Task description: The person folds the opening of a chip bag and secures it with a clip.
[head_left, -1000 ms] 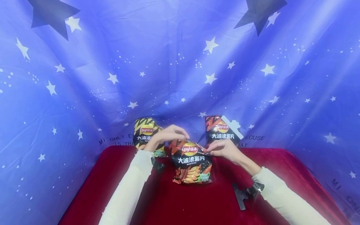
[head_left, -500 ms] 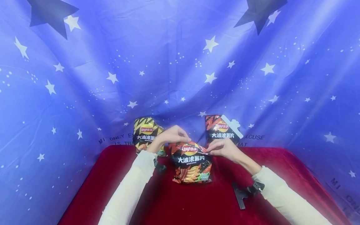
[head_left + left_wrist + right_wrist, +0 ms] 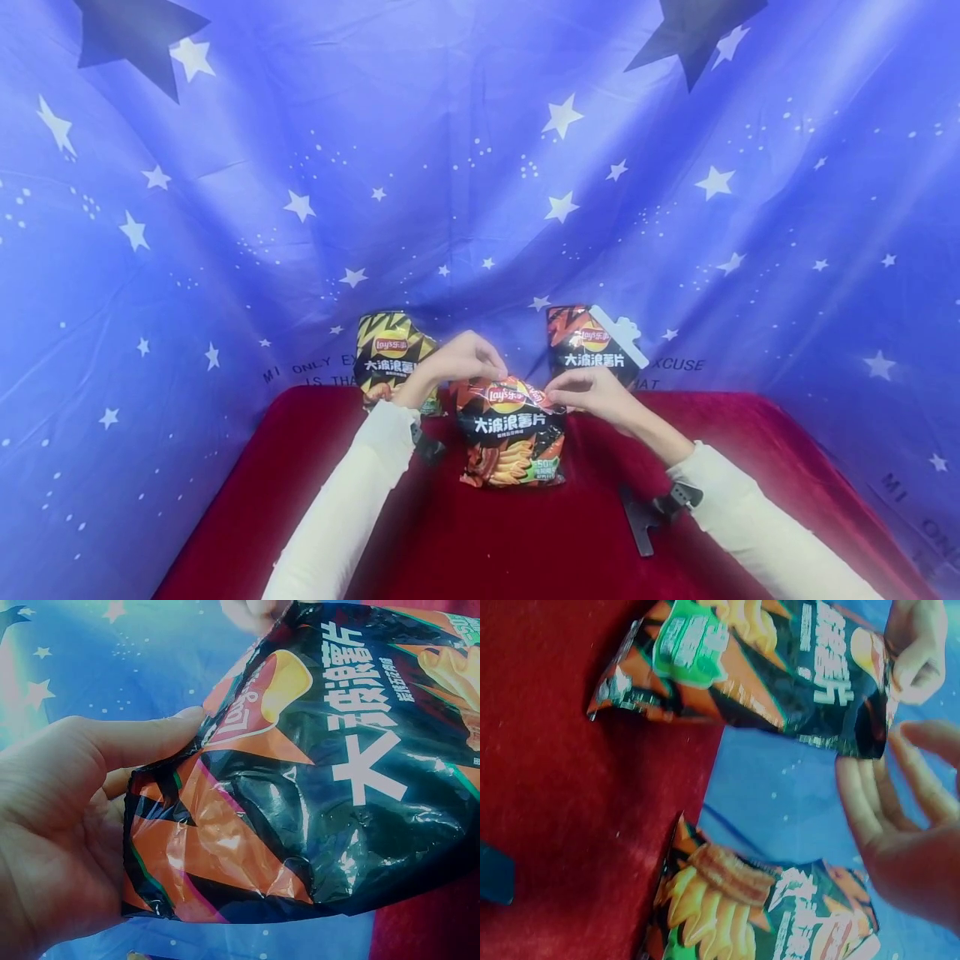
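A black and orange Lay's potato chip bag stands upright on the red cloth in the middle of the head view. My left hand pinches its top edge; the left wrist view has the thumb lying along that edge and the other fingers behind the bag. At the top right corner, where a piece of the bag is folded over the front, my right hand pinches with thumb and forefinger. In the right wrist view, this hand's remaining fingers extend below the bag corner.
Behind and left stands a yellow and black chip bag, partly hidden by my left hand. An orange and black chip bag with a white clip across its corner stands behind right. A starry blue cloth hangs behind the red-covered table.
Both hands stay at the bag's top. My right hand's fingertips have shifted slightly up and left, and the folded corner lies further over the front. My left hand has moved slightly right.
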A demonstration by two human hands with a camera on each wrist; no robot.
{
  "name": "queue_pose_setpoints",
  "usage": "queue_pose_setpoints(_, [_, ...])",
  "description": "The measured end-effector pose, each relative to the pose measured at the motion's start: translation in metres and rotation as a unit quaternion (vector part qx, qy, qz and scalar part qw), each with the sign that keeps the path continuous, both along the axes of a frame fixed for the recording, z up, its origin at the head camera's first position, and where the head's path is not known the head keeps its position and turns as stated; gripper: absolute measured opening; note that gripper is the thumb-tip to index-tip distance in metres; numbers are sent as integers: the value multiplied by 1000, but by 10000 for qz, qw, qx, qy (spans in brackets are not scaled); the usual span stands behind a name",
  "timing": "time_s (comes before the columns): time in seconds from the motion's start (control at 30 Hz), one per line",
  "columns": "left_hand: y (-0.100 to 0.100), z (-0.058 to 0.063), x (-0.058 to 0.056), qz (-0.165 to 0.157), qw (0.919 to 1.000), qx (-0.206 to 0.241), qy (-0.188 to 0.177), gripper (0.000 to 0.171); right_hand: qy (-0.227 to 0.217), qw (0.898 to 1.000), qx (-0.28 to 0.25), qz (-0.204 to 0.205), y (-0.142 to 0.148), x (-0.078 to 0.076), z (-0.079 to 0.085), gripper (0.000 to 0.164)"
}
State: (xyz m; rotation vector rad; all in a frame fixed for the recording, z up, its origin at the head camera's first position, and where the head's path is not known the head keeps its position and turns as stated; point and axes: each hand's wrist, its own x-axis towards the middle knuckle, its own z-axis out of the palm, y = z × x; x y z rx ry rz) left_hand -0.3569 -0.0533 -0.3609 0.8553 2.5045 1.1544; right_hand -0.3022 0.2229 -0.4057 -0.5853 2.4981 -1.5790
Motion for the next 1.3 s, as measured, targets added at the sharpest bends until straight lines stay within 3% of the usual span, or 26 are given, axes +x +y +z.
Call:
queue_pose_setpoints(0.23, [3,2,3,111,9999,-46,9,12,-284,9988,241,-304,-11,2,1,28])
queue_pose_setpoints(0.43, [0,3,3,-27,10000,-89,-27,12,-326,9974,449,-458,-13,-1,3,22])
queue_pose_setpoints(0.63, [-3,5,4,-120,9990,-423,-7,35,-391,9967,554,-435,-12,-3,5,20])
queue_pose_setpoints(0.83, [0,9,9,-99,9995,-270,147,14,-386,9963,656,-388,-12,-3,6,18])
queue_pose_setpoints(1.1, [4,7,11,185,9992,-251,233,9,-503,9963,648,-255,-9,-8,7,19])
queue_pose_setpoints(1.3, [7,11,14,264,9991,-278,157,12,-1018,9937,423,-204,-7,-14,9,21])
